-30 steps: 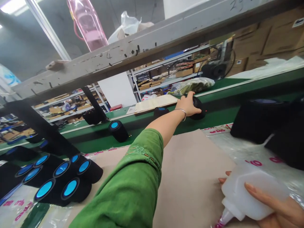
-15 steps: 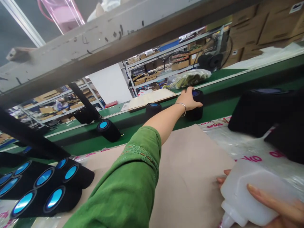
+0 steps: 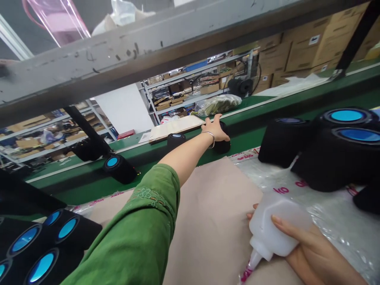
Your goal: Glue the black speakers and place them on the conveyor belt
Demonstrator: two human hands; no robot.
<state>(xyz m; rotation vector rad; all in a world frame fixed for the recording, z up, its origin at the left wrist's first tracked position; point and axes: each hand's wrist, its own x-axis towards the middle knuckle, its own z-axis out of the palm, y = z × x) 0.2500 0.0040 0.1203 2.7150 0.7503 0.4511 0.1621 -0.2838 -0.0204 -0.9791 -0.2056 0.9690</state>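
pink "ko" on plastic sheet (image 3: 332, 213) (cut off)

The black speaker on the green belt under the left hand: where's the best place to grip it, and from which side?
Probably around the round side wall of the black speaker, coming down from above and the near side. It stands upright on the green belt, so fingers can wrap its curve. The left hand already rests over its top. The right hand holds the white squeeze bottle.

green sleeve (image 3: 142, 225), white bottle (image 3: 271, 229), black speaker (image 3: 222, 145)

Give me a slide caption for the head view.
Left hand grips a black speaker on the green conveyor; right hand holds a squeeze bottle.
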